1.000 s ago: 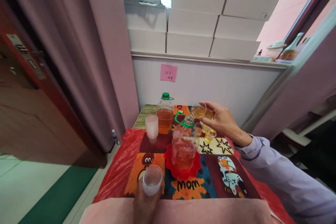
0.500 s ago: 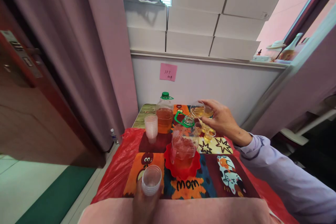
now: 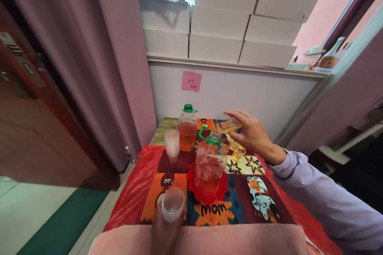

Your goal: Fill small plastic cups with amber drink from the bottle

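My right hand grips a small clear cup of amber liquid, tilted leftward over a small cup behind the near bottle; a thin stream seems to run down. A second small filled cup stands just below my hand. My left hand holds an empty clear plastic cup at the near edge of the table. A clear bottle with a green cap, part full of amber liquid, stands on a red coaster between both hands.
A second green-capped bottle and a stack of empty cups stand at the back left. Colourful mats lie over a red plastic sheet. White boxes line the sill; a curtain hangs left.
My right hand has tipped the filled cup further to the left and downward. My left hand with the empty cup has stayed nearly still.
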A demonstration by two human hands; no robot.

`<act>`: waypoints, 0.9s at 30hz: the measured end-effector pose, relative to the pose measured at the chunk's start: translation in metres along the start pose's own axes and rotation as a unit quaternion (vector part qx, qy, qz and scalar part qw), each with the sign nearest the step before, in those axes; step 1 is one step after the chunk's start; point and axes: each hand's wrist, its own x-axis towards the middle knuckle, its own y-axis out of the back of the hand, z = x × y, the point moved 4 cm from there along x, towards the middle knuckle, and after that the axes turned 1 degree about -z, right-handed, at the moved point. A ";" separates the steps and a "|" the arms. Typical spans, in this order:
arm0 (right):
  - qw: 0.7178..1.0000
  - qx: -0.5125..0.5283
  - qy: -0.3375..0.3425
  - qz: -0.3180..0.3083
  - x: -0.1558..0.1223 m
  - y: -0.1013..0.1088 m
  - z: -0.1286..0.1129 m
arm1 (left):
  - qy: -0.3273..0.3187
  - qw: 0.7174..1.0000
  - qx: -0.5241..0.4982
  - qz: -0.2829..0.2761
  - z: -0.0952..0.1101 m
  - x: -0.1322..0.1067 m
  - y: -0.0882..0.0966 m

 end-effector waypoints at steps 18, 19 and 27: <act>0.993 -0.071 0.094 -0.016 0.001 -0.005 -0.008 | 0.106 0.992 0.046 -0.045 -0.033 -0.003 -0.001; 0.991 -0.083 0.102 -0.015 0.000 -0.006 -0.009 | 0.106 0.992 0.045 -0.047 -0.033 -0.003 -0.001; 0.972 -0.155 0.177 0.015 0.000 -0.005 -0.025 | 0.058 0.998 0.002 -0.035 -0.023 -0.006 -0.005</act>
